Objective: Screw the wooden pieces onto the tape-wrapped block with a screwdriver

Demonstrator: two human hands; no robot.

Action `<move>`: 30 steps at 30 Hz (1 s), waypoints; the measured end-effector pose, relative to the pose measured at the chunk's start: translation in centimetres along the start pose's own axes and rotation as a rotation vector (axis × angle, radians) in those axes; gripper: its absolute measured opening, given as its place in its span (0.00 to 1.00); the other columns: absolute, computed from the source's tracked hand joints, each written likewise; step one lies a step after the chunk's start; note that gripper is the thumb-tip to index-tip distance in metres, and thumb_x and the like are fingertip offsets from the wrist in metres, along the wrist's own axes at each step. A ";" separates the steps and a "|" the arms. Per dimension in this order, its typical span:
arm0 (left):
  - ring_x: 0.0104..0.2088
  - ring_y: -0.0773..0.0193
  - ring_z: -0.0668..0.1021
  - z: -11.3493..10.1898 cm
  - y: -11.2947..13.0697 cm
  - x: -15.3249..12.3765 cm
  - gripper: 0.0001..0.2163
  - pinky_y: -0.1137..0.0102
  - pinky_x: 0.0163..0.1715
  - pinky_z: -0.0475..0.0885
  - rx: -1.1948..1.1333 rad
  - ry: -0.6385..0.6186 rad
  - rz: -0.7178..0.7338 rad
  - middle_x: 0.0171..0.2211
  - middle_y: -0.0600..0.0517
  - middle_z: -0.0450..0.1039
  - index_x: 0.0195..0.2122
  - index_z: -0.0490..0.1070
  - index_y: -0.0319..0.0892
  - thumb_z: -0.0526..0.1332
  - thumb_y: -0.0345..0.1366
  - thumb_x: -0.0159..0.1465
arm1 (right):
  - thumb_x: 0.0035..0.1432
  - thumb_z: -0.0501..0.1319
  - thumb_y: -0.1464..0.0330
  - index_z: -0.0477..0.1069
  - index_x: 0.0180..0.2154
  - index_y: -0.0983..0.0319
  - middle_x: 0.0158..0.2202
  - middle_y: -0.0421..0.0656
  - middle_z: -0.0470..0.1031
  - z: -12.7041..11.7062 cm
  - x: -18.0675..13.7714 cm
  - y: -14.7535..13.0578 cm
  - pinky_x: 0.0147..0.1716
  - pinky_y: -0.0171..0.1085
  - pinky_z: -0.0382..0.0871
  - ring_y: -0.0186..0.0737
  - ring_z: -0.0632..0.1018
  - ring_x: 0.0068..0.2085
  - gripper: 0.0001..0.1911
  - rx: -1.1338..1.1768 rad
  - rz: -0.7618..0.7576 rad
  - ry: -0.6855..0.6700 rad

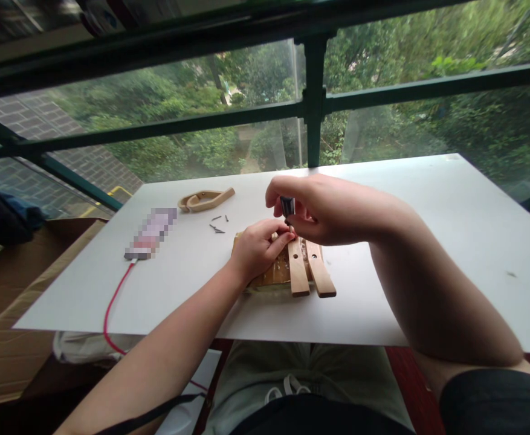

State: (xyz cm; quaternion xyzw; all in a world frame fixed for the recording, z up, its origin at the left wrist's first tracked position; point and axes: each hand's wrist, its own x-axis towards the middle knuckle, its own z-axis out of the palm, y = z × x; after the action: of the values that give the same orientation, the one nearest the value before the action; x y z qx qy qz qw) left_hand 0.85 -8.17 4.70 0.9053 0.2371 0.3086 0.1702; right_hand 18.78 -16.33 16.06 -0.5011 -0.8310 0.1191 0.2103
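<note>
Right hand (323, 208): fingers curled round an upright black-handled tool (287, 207). Left hand (258, 248): fingertips bunched at the tool's lower end; what they grip, cannot tell. Wooden piece (299, 275), two-armed: beneath the hands, on a brown block (271, 275), arm ends past the block's near side, short of the tabletop (183, 260) edge. Left of the hands: loose screws (217, 229), near; curved wooden piece (205, 205), by the far edge; phone (152, 232), towards the left edge, red cable (107, 314) over the near edge. Rightward: broad white surface, reaching the right edge.
</note>
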 end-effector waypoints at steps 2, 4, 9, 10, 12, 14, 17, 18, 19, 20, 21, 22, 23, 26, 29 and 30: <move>0.29 0.66 0.74 -0.1 0.2 0.1 0.08 0.71 0.31 0.68 -0.011 -0.018 0.002 0.27 0.52 0.74 0.34 0.75 0.41 0.59 0.38 0.65 | 0.54 0.55 0.75 0.68 0.45 0.61 0.38 0.43 0.75 -0.2 -0.1 0.0 0.30 0.33 0.55 0.33 0.69 0.32 0.16 -0.005 0.008 -0.003; 0.30 0.65 0.75 -0.1 0.3 0.1 0.08 0.71 0.33 0.69 -0.020 -0.025 -0.002 0.28 0.52 0.75 0.35 0.75 0.42 0.59 0.38 0.65 | 0.54 0.55 0.75 0.69 0.43 0.61 0.37 0.43 0.75 -0.3 -0.1 -0.1 0.31 0.34 0.55 0.33 0.69 0.31 0.14 -0.028 0.034 -0.004; 0.31 0.65 0.76 0.0 0.3 0.1 0.08 0.71 0.35 0.71 -0.032 -0.022 0.007 0.30 0.52 0.76 0.35 0.75 0.42 0.58 0.38 0.66 | 0.56 0.57 0.71 0.71 0.41 0.61 0.33 0.42 0.75 -0.2 0.0 -0.1 0.31 0.34 0.54 0.34 0.69 0.31 0.10 -0.109 0.109 0.029; 0.32 0.65 0.76 0.0 0.3 0.1 0.08 0.71 0.35 0.71 -0.032 -0.021 0.010 0.30 0.52 0.76 0.35 0.75 0.42 0.58 0.37 0.66 | 0.56 0.57 0.70 0.71 0.40 0.61 0.32 0.42 0.74 -0.2 0.0 -0.1 0.31 0.34 0.54 0.34 0.69 0.30 0.09 -0.122 0.120 0.036; 0.32 0.65 0.76 0.1 0.3 0.1 0.07 0.71 0.35 0.71 -0.028 -0.023 0.011 0.30 0.52 0.76 0.35 0.75 0.42 0.58 0.37 0.66 | 0.57 0.57 0.68 0.72 0.39 0.60 0.31 0.41 0.74 -0.2 0.0 -0.1 0.30 0.35 0.54 0.34 0.68 0.29 0.08 -0.138 0.131 0.047; 0.33 0.65 0.77 0.1 0.2 0.1 0.07 0.70 0.35 0.71 -0.023 -0.028 0.011 0.31 0.52 0.76 0.35 0.75 0.42 0.58 0.36 0.66 | 0.57 0.57 0.67 0.72 0.38 0.60 0.30 0.41 0.73 -0.2 0.1 -0.1 0.30 0.35 0.53 0.33 0.68 0.28 0.08 -0.147 0.138 0.050; 0.34 0.64 0.77 0.0 0.2 0.1 0.07 0.70 0.37 0.72 -0.020 -0.038 0.009 0.31 0.52 0.77 0.35 0.76 0.42 0.58 0.37 0.66 | 0.56 0.58 0.65 0.72 0.38 0.60 0.29 0.41 0.73 -0.2 0.1 -0.1 0.29 0.35 0.53 0.34 0.68 0.28 0.09 -0.157 0.157 0.052; 0.34 0.64 0.77 0.0 0.2 0.1 0.08 0.69 0.37 0.72 -0.020 -0.040 0.008 0.31 0.52 0.77 0.35 0.76 0.42 0.58 0.37 0.66 | 0.56 0.59 0.65 0.72 0.39 0.60 0.29 0.41 0.73 -0.2 0.1 0.0 0.29 0.35 0.53 0.34 0.68 0.28 0.09 -0.159 0.164 0.055; 0.34 0.64 0.77 0.1 0.2 0.2 0.08 0.69 0.38 0.72 -0.019 -0.042 0.005 0.31 0.51 0.77 0.35 0.76 0.42 0.58 0.37 0.66 | 0.56 0.59 0.64 0.72 0.39 0.60 0.29 0.41 0.73 -0.1 0.1 0.0 0.29 0.35 0.53 0.34 0.68 0.29 0.10 -0.161 0.168 0.057; 0.34 0.63 0.77 0.1 0.2 0.2 0.08 0.69 0.38 0.72 -0.019 -0.042 0.003 0.31 0.51 0.77 0.35 0.76 0.42 0.58 0.37 0.66 | 0.56 0.60 0.63 0.72 0.39 0.60 0.29 0.41 0.73 -0.1 0.1 0.1 0.29 0.35 0.53 0.35 0.69 0.29 0.10 -0.163 0.171 0.062; 0.35 0.63 0.77 0.1 0.2 0.2 0.08 0.69 0.39 0.72 -0.020 -0.040 0.001 0.32 0.51 0.77 0.35 0.76 0.42 0.58 0.37 0.66 | 0.56 0.60 0.63 0.72 0.39 0.60 0.29 0.41 0.73 0.0 0.1 0.2 0.30 0.35 0.53 0.35 0.69 0.30 0.10 -0.166 0.172 0.069; 0.35 0.63 0.77 0.1 0.2 0.2 0.08 0.68 0.39 0.72 -0.023 -0.040 0.000 0.32 0.51 0.77 0.35 0.76 0.42 0.58 0.37 0.66 | 0.56 0.60 0.63 0.72 0.39 0.60 0.29 0.42 0.73 0.0 0.2 0.2 0.30 0.35 0.53 0.36 0.69 0.30 0.10 -0.170 0.173 0.077; 0.35 0.63 0.77 0.1 0.2 0.2 0.08 0.68 0.40 0.73 -0.027 -0.041 -0.001 0.33 0.51 0.77 0.35 0.76 0.43 0.58 0.37 0.66 | 0.56 0.60 0.63 0.72 0.39 0.60 0.29 0.42 0.72 0.1 0.2 0.3 0.30 0.35 0.53 0.36 0.69 0.30 0.10 -0.175 0.174 0.085; 0.36 0.63 0.77 0.2 0.2 0.2 0.08 0.68 0.41 0.73 -0.042 -0.045 -0.002 0.34 0.52 0.78 0.35 0.76 0.43 0.57 0.36 0.66 | 0.55 0.61 0.62 0.72 0.38 0.60 0.28 0.41 0.72 0.2 0.4 0.4 0.29 0.35 0.53 0.36 0.69 0.30 0.10 -0.193 0.179 0.111; 0.36 0.63 0.77 0.2 0.2 0.2 0.08 0.68 0.40 0.72 -0.039 -0.039 0.002 0.34 0.51 0.78 0.36 0.76 0.43 0.58 0.36 0.66 | 0.55 0.61 0.61 0.71 0.37 0.61 0.28 0.41 0.71 0.2 0.4 0.3 0.29 0.35 0.53 0.35 0.68 0.29 0.10 -0.202 0.180 0.117; 0.36 0.63 0.77 0.1 0.2 0.2 0.08 0.68 0.40 0.72 -0.035 -0.038 0.002 0.34 0.51 0.78 0.36 0.76 0.43 0.58 0.36 0.66 | 0.56 0.61 0.61 0.71 0.37 0.61 0.28 0.42 0.71 0.2 0.4 0.3 0.29 0.35 0.53 0.35 0.68 0.29 0.10 -0.205 0.181 0.115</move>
State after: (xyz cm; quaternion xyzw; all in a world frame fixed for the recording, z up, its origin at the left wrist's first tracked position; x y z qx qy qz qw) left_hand 1.16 -8.24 4.77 0.9080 0.2276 0.2957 0.1903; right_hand 18.75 -15.84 15.84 -0.5988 -0.7768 0.0231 0.1937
